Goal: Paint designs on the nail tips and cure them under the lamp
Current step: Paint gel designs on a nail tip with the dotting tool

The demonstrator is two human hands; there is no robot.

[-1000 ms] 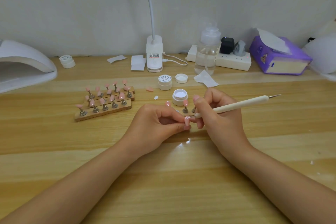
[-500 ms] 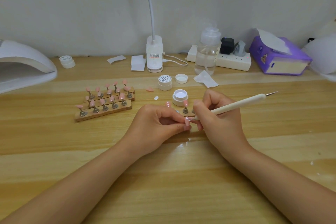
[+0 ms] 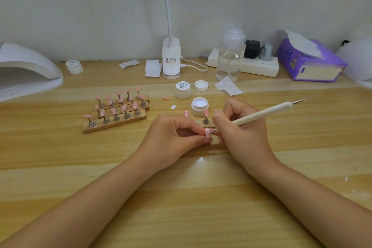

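Pink nail tip (image 3: 207, 131) stays pinched in the left hand (image 3: 177, 139); the right hand's (image 3: 239, 127) fingers grip the pen (image 3: 261, 113), now angled lower, mid-design.

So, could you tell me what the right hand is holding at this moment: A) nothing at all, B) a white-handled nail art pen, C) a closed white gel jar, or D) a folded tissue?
B: the right hand grips a white-handled nail art pen, its lower tip on the pink nail tip pinched by the left hand.
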